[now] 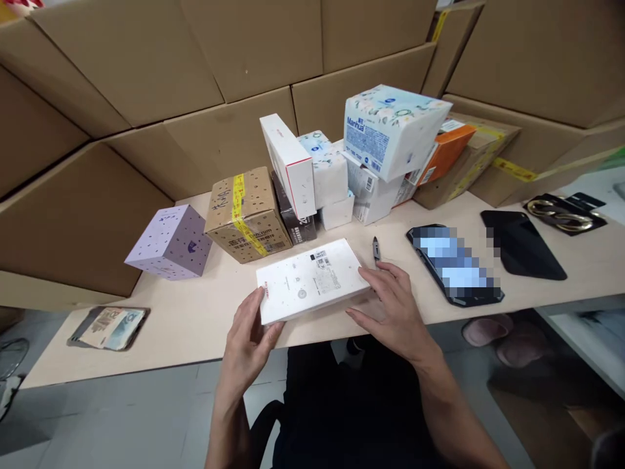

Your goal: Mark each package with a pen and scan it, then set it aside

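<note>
A flat white box [293, 277] with small print and labels on its upper face is at the near side of the counter [195, 326], between the two hands. The left hand [248, 344] is partly closed around its left end, thumb at the near edge and fingers along the side. The right hand [394, 306] is loosely spread, fingertips against the right end, thumb held apart. Just beyond that hand lies a small grey tool [375, 249]. Behind the box stand a yellow-taped brown carton [251, 225], an upright white carton [288, 163] and a stack topped by a Manhua pack [368, 137]. Farther left are a lilac box [178, 238] and some banknotes [108, 327]; to the right, a thick-cased phone [414, 242] and a black slab [530, 244]. Large cardboard boxes [258, 45] wall off the back.
</note>
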The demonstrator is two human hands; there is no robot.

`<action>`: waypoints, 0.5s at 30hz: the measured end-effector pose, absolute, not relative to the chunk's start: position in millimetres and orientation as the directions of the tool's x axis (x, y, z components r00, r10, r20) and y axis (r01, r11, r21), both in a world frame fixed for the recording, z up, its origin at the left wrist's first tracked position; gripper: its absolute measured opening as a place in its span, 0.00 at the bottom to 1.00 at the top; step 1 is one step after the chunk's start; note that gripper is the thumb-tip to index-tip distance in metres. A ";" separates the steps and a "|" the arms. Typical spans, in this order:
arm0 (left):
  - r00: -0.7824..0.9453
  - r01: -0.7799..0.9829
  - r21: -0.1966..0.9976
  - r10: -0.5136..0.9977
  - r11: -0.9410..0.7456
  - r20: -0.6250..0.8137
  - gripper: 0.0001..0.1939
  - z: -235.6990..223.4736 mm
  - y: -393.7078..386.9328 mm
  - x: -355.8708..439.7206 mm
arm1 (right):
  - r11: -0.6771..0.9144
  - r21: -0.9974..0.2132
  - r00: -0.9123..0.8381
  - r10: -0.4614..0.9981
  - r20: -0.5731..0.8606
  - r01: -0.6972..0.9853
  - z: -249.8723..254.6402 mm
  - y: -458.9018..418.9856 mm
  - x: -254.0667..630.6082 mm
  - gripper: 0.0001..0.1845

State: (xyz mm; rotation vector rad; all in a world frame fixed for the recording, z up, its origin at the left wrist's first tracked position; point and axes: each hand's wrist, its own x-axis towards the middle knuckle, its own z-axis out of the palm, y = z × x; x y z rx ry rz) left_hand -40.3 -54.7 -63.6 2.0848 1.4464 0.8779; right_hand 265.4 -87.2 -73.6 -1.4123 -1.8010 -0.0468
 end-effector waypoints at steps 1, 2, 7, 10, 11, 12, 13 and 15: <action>0.223 0.616 0.703 0.935 -0.354 0.275 0.35 -64.5 -54.5 -40.3 | 0.386 -0.451 -0.023 0.780 0.626 0.805 -72.5 -87.9 266.2 0.37; 0.192 0.590 0.725 0.934 -0.356 0.302 0.35 -65.0 -54.3 -41.0 | 0.402 -0.456 -0.018 0.766 0.643 0.794 -71.7 -88.4 266.8 0.37; 0.084 0.552 0.733 0.901 -0.397 0.425 0.31 -64.0 -52.9 -44.6 | 0.450 -0.435 -0.005 0.699 0.715 0.780 -71.2 -89.1 267.5 0.35; 0.074 0.566 0.689 0.860 -0.453 0.505 0.26 -60.1 -50.8 -41.3 | 0.457 -0.445 0.012 0.687 0.727 0.770 -71.2 -88.7 268.0 0.33; 0.071 0.582 0.666 0.844 -0.468 0.531 0.24 -58.2 -49.8 -39.2 | 0.454 -0.455 0.028 0.684 0.729 0.766 -70.8 -88.2 268.2 0.32; 0.070 0.602 0.642 0.833 -0.474 0.549 0.22 -56.1 -48.7 -36.5 | 0.445 -0.474 0.052 0.685 0.726 0.759 -70.4 -87.6 268.2 0.31; 0.070 0.626 0.621 0.828 -0.471 0.557 0.21 -53.9 -47.5 -33.6 | 0.433 -0.500 0.079 0.692 0.718 0.750 -69.9 -86.6 268.2 0.30; 0.073 0.674 0.595 0.841 -0.438 0.536 0.17 -49.7 -45.0 -26.9 | 0.397 -0.561 0.131 0.722 0.679 0.727 -68.9 -84.0 267.6 0.28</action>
